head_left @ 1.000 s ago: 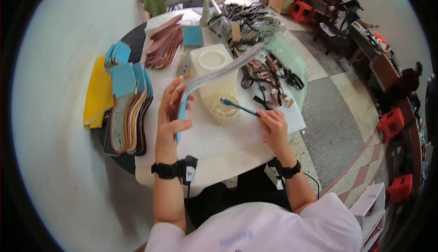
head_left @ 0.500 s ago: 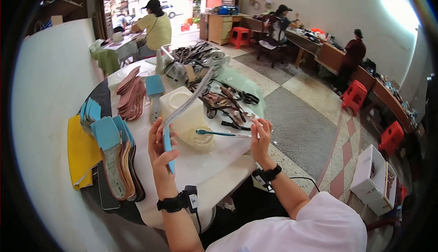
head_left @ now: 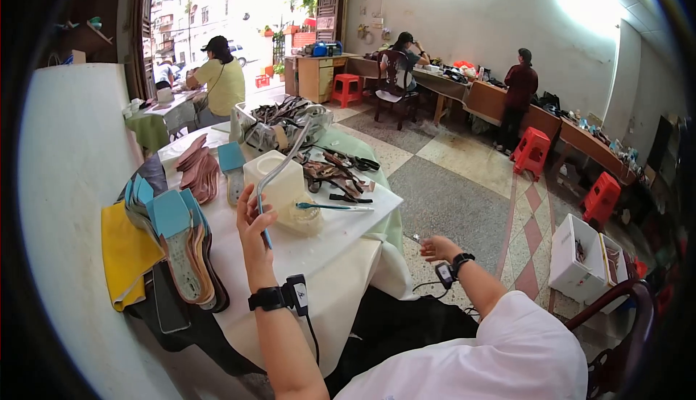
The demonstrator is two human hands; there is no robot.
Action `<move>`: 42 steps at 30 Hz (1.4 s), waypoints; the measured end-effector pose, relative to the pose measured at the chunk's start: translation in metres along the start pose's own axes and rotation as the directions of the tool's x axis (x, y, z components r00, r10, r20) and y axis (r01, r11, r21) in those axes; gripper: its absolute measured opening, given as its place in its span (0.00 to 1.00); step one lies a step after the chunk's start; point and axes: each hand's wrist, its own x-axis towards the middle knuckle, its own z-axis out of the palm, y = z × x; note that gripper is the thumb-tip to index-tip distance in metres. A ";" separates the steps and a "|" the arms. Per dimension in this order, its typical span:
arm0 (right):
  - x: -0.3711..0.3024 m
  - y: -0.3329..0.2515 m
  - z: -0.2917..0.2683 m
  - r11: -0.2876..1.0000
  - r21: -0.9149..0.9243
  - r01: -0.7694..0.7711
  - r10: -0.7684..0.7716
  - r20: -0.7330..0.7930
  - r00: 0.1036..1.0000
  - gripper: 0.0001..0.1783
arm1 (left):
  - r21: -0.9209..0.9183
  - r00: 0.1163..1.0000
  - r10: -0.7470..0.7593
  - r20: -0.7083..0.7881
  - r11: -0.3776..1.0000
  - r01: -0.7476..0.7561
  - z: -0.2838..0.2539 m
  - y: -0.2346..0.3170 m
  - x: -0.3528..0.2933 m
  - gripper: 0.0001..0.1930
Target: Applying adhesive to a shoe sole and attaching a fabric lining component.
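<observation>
My left hand [head_left: 254, 227] is raised over the white table [head_left: 341, 244], gripping a long grey shoe sole [head_left: 281, 169] with a blue end, seen edge-on and curving up and away. Just behind the sole stands a white tub [head_left: 279, 182]. A teal-handled brush [head_left: 332, 206] lies across a clear container beside the tub, with no hand on it. My right hand [head_left: 433, 248] hangs off the table's right side over the floor, fingers loosely curled, nothing in it. Both wrists wear black bands.
Blue-heeled insoles [head_left: 181, 244] on a yellow sheet [head_left: 123, 255] lie at the table's left, brown insoles [head_left: 199, 168] behind, dark straps [head_left: 333, 172] to the right. A white box [head_left: 580, 259] and red stools [head_left: 533, 152] stand on the floor. Three people work at far tables.
My right hand let go of the brush, which now rests on the container, and pulled back off the table to the right. My head lifted, showing the room.
</observation>
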 end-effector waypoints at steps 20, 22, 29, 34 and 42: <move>-0.026 0.005 0.126 0.129 -0.629 0.767 -0.484 0.635 0.602 0.21 | -0.076 0.992 -0.101 0.078 0.991 0.107 0.002 -0.011 0.003 0.35; -0.064 0.004 0.132 0.185 -0.507 0.842 -0.638 0.590 0.495 0.21 | -0.071 0.989 -0.106 0.105 0.991 0.113 0.001 -0.014 0.002 0.35; -0.113 -0.017 0.145 0.594 0.100 0.798 -0.694 0.565 0.446 0.25 | -0.137 0.971 -0.112 0.213 0.980 0.143 0.011 -0.007 0.002 0.36; -0.139 -0.027 0.147 0.494 -0.033 0.869 -0.730 0.527 0.435 0.26 | -0.207 0.968 -0.135 0.214 0.962 0.180 0.007 -0.008 0.001 0.36; -0.145 -0.018 0.140 0.423 -0.107 0.900 -0.808 0.404 0.428 0.25 | -0.162 0.958 -0.126 0.258 0.972 0.172 0.008 -0.010 0.000 0.35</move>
